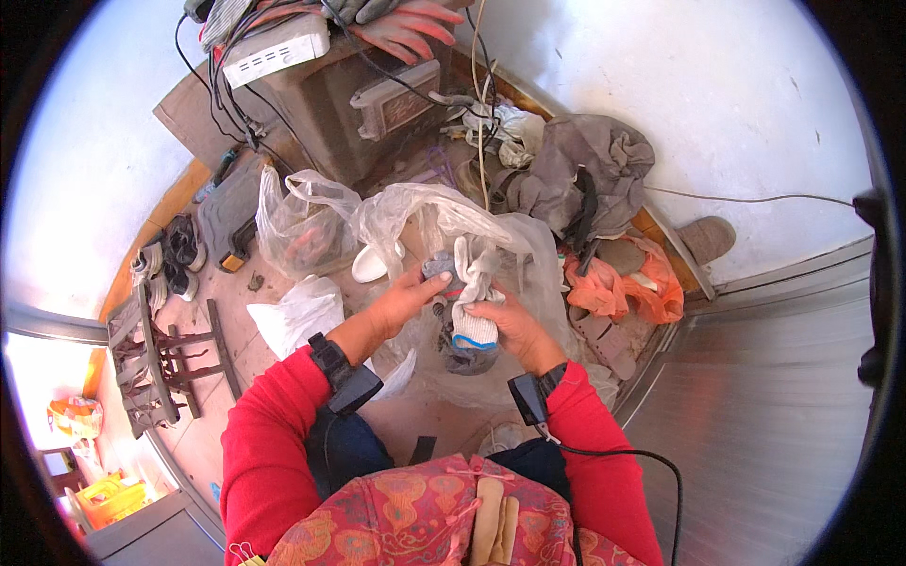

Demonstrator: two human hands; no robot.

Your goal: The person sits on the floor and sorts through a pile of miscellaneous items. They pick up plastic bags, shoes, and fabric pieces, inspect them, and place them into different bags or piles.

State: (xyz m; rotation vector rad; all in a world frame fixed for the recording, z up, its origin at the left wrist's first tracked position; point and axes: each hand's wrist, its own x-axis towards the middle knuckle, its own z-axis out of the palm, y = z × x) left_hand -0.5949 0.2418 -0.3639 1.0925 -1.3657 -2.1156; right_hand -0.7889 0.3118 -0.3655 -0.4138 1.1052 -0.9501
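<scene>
In my right hand (520,325) is a white knitted work glove (476,301) with a blue-edged cuff, held upright with the cuff towards me. My left hand (407,301) grips a grey glove-like cloth item (440,264), its thumb on top, close against the white glove. Below both hands lies a large clear plastic bag (545,283), spread open on the floor, with dark grey cloth items (473,359) inside it. What my fingers do underneath is hidden.
Around me are a white bag (301,315), an orange bag (601,290), a grey tool case (230,209), shoes (182,240) and a wooden rack (166,354). Ahead, a large bin (318,99) carries cables and red gloves (410,28). A metal door (764,382) stands at right.
</scene>
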